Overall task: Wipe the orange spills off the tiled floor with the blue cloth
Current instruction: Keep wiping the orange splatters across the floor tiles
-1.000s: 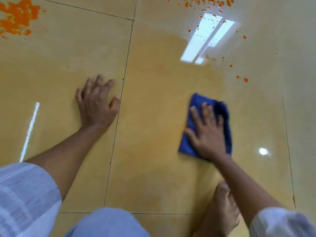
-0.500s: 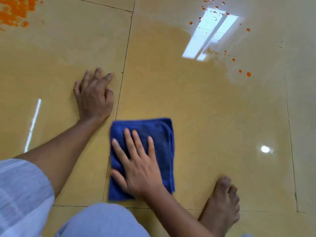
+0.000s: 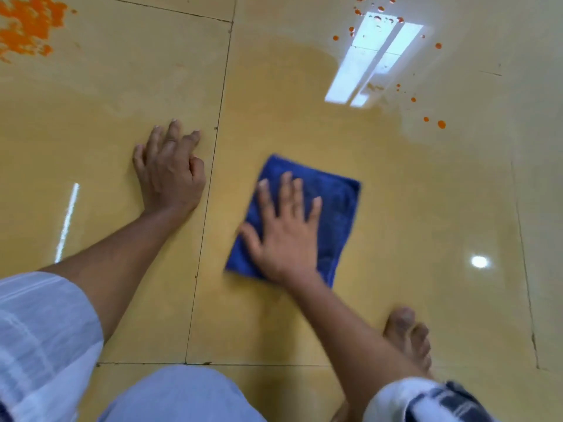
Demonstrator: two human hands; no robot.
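A folded blue cloth [image 3: 336,202] lies flat on the glossy beige tiled floor [image 3: 411,208] near the middle of the view. My right hand [image 3: 286,229] presses down on it with straight, spread fingers. My left hand [image 3: 169,172] rests on the tile to the left of the cloth, a grout line between them. A big orange spill [image 3: 27,25] marks the far left corner. Small orange drops [image 3: 440,124] are scattered at the far right, and more orange drops [image 3: 368,7] sit by the top edge.
My bare foot [image 3: 409,339] stands on the floor at the lower right, close to my right forearm. My knee in light blue cloth [image 3: 176,394] fills the bottom middle. A bright window reflection [image 3: 371,59] lies on the wet floor.
My right hand slid the cloth from the right to the lower left beside my left hand, then back right and farther away. My left hand stayed planted on the tile.
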